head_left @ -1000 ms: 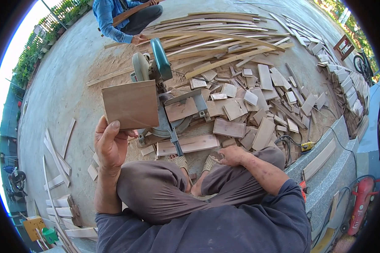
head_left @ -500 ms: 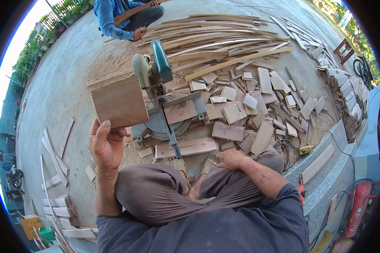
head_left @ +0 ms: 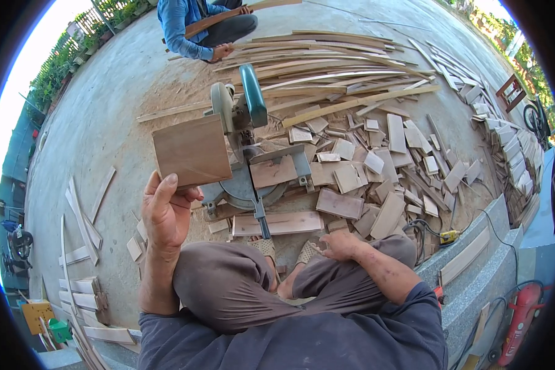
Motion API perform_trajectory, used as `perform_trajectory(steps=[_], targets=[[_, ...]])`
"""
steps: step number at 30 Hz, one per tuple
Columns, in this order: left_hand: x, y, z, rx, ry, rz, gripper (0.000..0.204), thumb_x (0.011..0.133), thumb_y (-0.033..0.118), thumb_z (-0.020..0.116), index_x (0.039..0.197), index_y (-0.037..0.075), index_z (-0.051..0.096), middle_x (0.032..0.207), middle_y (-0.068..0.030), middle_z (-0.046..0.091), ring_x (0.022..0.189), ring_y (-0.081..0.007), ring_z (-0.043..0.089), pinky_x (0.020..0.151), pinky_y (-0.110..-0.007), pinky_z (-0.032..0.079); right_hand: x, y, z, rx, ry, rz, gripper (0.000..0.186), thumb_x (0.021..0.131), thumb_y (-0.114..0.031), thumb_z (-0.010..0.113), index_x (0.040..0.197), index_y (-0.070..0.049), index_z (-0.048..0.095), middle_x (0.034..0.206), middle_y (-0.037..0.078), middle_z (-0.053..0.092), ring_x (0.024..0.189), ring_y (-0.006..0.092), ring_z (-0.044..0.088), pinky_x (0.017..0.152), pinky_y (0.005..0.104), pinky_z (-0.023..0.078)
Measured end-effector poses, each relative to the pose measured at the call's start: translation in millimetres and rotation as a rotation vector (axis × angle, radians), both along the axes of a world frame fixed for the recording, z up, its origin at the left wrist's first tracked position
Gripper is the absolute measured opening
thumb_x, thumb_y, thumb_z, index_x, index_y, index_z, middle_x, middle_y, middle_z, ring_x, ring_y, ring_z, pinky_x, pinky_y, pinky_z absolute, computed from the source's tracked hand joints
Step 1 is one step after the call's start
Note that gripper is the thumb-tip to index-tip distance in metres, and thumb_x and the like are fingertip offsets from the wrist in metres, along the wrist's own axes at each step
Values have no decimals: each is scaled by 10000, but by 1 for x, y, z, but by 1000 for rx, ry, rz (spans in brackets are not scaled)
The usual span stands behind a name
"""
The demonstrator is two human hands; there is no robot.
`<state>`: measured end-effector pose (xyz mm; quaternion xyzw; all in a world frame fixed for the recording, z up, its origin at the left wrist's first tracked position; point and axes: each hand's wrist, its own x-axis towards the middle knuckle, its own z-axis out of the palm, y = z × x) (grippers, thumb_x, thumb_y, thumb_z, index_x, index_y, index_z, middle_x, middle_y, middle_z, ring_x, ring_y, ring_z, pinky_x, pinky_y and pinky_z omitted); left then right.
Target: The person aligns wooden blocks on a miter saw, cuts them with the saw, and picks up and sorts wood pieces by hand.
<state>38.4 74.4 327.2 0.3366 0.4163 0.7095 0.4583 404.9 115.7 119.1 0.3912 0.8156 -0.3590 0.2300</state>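
Note:
My left hand (head_left: 165,213) is raised and pinches the lower edge of a flat, nearly square wooden board (head_left: 191,152), thumb in front. The board is held upright, in front of part of the mitre saw (head_left: 253,102), which has a green handle and a round grey base. A smaller brown wood piece (head_left: 274,172) lies on the saw's bed against the fence. My right hand (head_left: 341,245) hangs by my right knee with loosely bent fingers apart and nothing seen in it.
Wood offcuts (head_left: 388,163) are heaped right of the saw; long strips (head_left: 327,61) lie beyond it. A person (head_left: 194,31) in blue crouches at the far left holding a plank. A stone step (head_left: 465,262), cables and a red cylinder (head_left: 519,320) are at right.
The whole scene has shifted slightly rightward in the view. My left hand keeps the same grip on the board, and my right hand stays by the knee.

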Motion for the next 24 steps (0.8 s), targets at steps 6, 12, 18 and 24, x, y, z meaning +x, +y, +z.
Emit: perform_trajectory(steps=[6, 12, 18, 24], targets=[[-6, -1, -5, 25, -13, -16, 200, 977, 107, 547, 1146, 14, 595, 949, -131, 718, 707, -207, 673, 718, -365, 556, 1, 2, -7, -4, -10, -10, 510, 870, -377, 665, 1299, -109, 600, 1190, 233, 660, 1156, 390, 608, 982, 469, 479], [-2, -1, -1, 15, 9, -17, 198, 984, 108, 526, 1138, 0, 585, 907, -126, 708, 685, -200, 658, 685, -364, 543, 5, 0, -10, 28, 31, -16, 472, 860, -355, 666, 1256, -101, 628, 1138, 229, 680, 1119, 389, 627, 965, 470, 487], [2, 0, 3, -23, 15, 3, 196, 981, 106, 515, 1132, 0, 580, 856, -104, 686, 664, -174, 628, 669, -366, 532, 1, 1, -5, 10, 29, -8, 466, 855, -335, 662, 1262, -108, 627, 1138, 224, 680, 1112, 386, 630, 958, 471, 493], [-5, -1, -2, 29, 14, -10, 203, 985, 116, 504, 1139, 9, 583, 861, -93, 688, 678, -159, 619, 670, -354, 518, 2, -2, -10, -2, 18, 5, 481, 857, -335, 664, 1283, -118, 613, 1155, 214, 677, 1122, 380, 629, 960, 467, 499]])
